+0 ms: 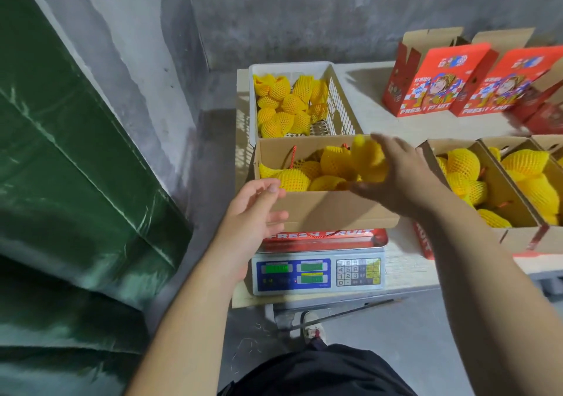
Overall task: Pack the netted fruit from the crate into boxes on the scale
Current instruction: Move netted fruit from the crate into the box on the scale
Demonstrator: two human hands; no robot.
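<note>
A: Netted fruit [367, 159] — where is it?
B: Over the box [329, 209] on the scale [318, 273], right hand [402, 176] fingers curled round it.
A: Left hand [253, 209]?
B: Fingers relaxed, touching the box's corner.

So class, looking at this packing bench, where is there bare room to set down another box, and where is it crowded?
Bare tabletop lies between the white crate, the upright red boxes and the filled boxes at right. The near left corner is crowded: the scale carries the open box, with both hands there.
</note>
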